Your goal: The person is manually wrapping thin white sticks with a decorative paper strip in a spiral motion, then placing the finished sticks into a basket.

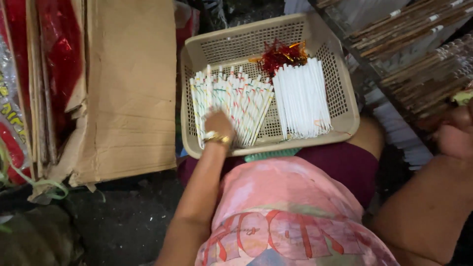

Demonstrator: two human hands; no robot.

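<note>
Two bundles of thin sticks lie in a beige plastic basket resting on the person's lap. Left bundle: white sticks with coloured stripes, fanned, long axes running away from the body, slightly splayed. Right bundle: plain white sticks, packed parallel, same away-from-body axis. Red foil tinsel sits at the far ends, between the two bundles.

Left hand rests on the near ends of the striped sticks, touching them; fingers curl down out of sight, so I cannot tell if it pinches one or just presses. Gold bracelet at the wrist. Striped bundle extends forward and slightly right from that hand.

Right hand is well apart at the frame's right edge, near a rack of brown sticks; blurred, grip unclear.

Basket walls perforated, rigid. Worn cardboard box to the left, red foil sheets inside.
</note>
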